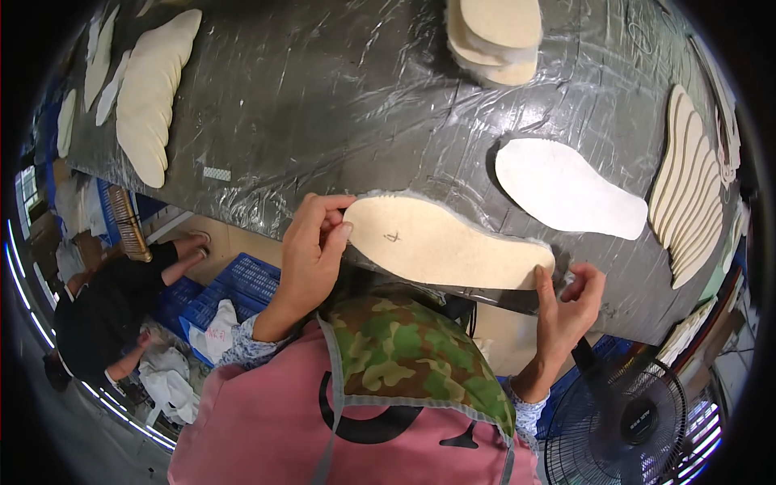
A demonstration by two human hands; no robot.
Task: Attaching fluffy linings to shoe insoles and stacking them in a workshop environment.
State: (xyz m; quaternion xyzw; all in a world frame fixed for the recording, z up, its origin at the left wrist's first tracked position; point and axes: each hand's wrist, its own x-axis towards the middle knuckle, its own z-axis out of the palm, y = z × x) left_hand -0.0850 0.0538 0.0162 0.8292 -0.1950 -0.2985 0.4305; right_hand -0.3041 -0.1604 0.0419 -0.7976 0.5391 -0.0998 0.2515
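Between my two hands I hold a cream shoe insole with a fuzzy pale edge and a small handwritten mark near its left end. My left hand pinches that left end between thumb and fingers. At the opposite end, my right hand grips the tip, thumb on top. The insole lies level at the table's near edge. Just beyond it to the right, a white insole rests flat on the table, apart from both hands.
The dark table has a plastic-film cover. Fanned insoles lie at its left and right; an insole stack sits at the far side. Below are a black fan, blue crates and another person.
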